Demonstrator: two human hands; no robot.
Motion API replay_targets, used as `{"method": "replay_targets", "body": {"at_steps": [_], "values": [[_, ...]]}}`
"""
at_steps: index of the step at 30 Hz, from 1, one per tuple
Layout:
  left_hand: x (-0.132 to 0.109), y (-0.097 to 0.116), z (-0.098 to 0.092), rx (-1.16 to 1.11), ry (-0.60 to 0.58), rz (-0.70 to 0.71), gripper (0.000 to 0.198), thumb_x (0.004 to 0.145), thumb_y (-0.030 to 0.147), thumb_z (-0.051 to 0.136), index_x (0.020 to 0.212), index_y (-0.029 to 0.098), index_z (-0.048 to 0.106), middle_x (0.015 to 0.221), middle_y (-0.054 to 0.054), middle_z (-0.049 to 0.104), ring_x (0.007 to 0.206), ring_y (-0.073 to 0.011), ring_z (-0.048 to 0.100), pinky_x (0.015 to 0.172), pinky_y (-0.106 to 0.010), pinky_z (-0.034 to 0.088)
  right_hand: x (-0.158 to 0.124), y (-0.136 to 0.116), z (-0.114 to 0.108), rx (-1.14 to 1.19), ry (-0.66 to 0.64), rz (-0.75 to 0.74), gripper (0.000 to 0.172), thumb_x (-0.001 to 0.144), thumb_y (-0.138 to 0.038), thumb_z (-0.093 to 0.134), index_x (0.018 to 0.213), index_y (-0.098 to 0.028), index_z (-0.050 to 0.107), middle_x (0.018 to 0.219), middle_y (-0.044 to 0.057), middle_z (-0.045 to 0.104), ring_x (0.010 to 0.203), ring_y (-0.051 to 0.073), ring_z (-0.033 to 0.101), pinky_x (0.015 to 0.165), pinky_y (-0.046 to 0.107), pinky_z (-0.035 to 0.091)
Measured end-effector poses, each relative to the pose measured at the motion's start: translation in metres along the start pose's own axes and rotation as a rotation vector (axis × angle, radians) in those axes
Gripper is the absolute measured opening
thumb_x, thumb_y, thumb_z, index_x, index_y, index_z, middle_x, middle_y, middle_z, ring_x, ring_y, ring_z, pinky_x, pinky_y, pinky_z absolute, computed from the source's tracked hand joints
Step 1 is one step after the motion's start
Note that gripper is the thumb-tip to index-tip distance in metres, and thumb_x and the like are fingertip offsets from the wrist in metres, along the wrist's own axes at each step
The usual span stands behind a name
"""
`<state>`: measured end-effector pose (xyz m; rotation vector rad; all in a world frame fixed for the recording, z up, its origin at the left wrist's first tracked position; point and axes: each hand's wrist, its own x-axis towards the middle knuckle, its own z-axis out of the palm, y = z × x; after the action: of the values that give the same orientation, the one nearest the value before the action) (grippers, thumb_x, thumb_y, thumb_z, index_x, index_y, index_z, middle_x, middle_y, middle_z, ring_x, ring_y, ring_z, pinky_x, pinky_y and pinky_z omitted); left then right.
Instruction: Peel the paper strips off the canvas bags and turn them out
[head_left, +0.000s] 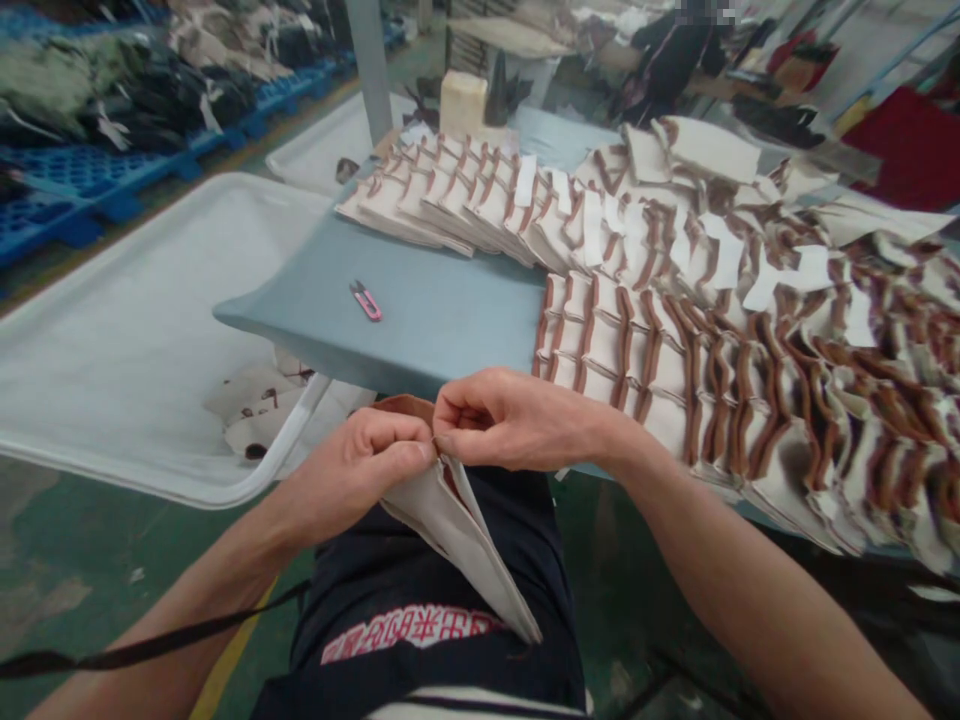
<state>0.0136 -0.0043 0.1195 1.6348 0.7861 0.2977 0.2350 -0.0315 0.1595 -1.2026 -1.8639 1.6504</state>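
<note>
Over my lap hangs a cream fabric piece (450,520) with a brown edge, folded and tapering to a point at the lower right. My left hand (367,465) pinches its upper edge between thumb and fingers. Right beside it, my right hand (499,415) is closed at the same edge, fingertips nearly touching the left thumb. Whether a thread or only fabric sits in the right fingertips is too small to make out. Pink-handled thread snips (366,300) lie on the blue-grey table (300,290) beyond my hands.
Rows of stacked cream pieces with brown edges (622,350) cover the table's right side, with white paper slips (720,250) among them. At left stands a white bin (150,260) holding a few cream pieces (255,410). Blue pallets (172,140) carry bundles behind. A person (675,60) is farther back.
</note>
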Motion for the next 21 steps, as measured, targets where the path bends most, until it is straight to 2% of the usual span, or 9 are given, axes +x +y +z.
{"method": "replay_targets", "body": {"at_steps": [3, 5, 8, 10, 13, 16, 19, 21], "values": [[-0.006, -0.002, -0.007, -0.011, -0.005, 0.046, 0.043, 0.097, 0.049, 0.057, 0.065, 0.02, 0.055, 0.068, 0.004, 0.042, 0.065, -0.0142, 0.038, 0.059, -0.025, 0.032, 0.009, 0.002, -0.002, 0.003, 0.049, 0.023, 0.01, 0.092, -0.022, 0.061, 0.083, -0.019, 0.063, 0.063, -0.01, 0.049, 0.054, 0.008, 0.041, 0.05, 0.021, 0.032], [-0.012, -0.003, -0.012, -0.016, -0.006, 0.073, 0.043, 0.102, 0.048, 0.055, 0.074, 0.019, 0.067, 0.073, 0.002, 0.052, 0.069, -0.0154, 0.046, 0.062, -0.025, 0.037, 0.024, 0.005, -0.009, -0.106, 0.185, 0.082, 0.015, 0.096, -0.028, 0.061, 0.084, -0.019, 0.064, 0.064, -0.008, 0.055, 0.056, 0.009, 0.047, 0.053, 0.021, 0.036], [-0.021, -0.012, -0.021, -0.039, 0.05, 0.07, 0.044, 0.107, 0.05, 0.055, 0.086, 0.019, 0.078, 0.083, -0.002, 0.066, 0.078, -0.0186, 0.056, 0.069, -0.026, 0.045, 0.065, 0.011, -0.023, -0.378, 0.457, 0.197, 0.029, 0.103, -0.036, 0.06, 0.081, -0.018, 0.066, 0.069, -0.003, 0.066, 0.064, 0.012, 0.058, 0.06, 0.024, 0.04], [-0.028, -0.023, -0.026, -0.072, 0.095, 0.049, 0.047, 0.109, 0.054, 0.055, 0.09, 0.019, 0.079, 0.086, -0.003, 0.07, 0.081, -0.0203, 0.058, 0.072, -0.027, 0.047, 0.101, 0.016, -0.032, -0.477, 0.535, 0.253, 0.037, 0.106, -0.04, 0.058, 0.08, -0.017, 0.069, 0.074, 0.003, 0.072, 0.07, 0.016, 0.065, 0.064, 0.026, 0.041], [-0.039, -0.038, -0.033, -0.126, 0.169, 0.021, 0.051, 0.111, 0.058, 0.054, 0.089, 0.019, 0.079, 0.085, -0.004, 0.071, 0.079, -0.0207, 0.059, 0.072, -0.027, 0.048, 0.16, 0.025, -0.04, -0.58, 0.583, 0.344, 0.046, 0.109, -0.051, 0.058, 0.082, -0.017, 0.076, 0.087, 0.012, 0.081, 0.088, 0.024, 0.075, 0.072, 0.029, 0.045], [-0.048, -0.048, -0.039, -0.188, 0.252, -0.008, 0.051, 0.11, 0.06, 0.057, 0.088, 0.02, 0.08, 0.084, -0.003, 0.072, 0.079, -0.0204, 0.061, 0.072, -0.027, 0.049, 0.209, 0.032, -0.039, -0.659, 0.581, 0.422, 0.049, 0.107, -0.058, 0.062, 0.092, -0.016, 0.081, 0.102, 0.021, 0.085, 0.106, 0.034, 0.079, 0.085, 0.035, 0.052], [-0.052, -0.054, -0.046, -0.266, 0.322, -0.026, 0.046, 0.108, 0.058, 0.063, 0.091, 0.021, 0.084, 0.092, -0.004, 0.078, 0.084, -0.0218, 0.065, 0.076, -0.027, 0.052, 0.241, 0.04, -0.031, -0.71, 0.578, 0.447, 0.041, 0.109, -0.048, 0.064, 0.118, -0.012, 0.08, 0.127, 0.027, 0.082, 0.122, 0.038, 0.076, 0.101, 0.044, 0.053], [-0.052, -0.058, -0.051, -0.314, 0.37, -0.048, 0.045, 0.106, 0.059, 0.065, 0.093, 0.02, 0.086, 0.092, -0.006, 0.08, 0.084, -0.0233, 0.066, 0.076, -0.03, 0.054, 0.251, 0.046, -0.027, -0.717, 0.575, 0.436, 0.037, 0.112, -0.04, 0.059, 0.129, -0.012, 0.076, 0.139, 0.028, 0.077, 0.128, 0.038, 0.073, 0.107, 0.046, 0.051]]}}
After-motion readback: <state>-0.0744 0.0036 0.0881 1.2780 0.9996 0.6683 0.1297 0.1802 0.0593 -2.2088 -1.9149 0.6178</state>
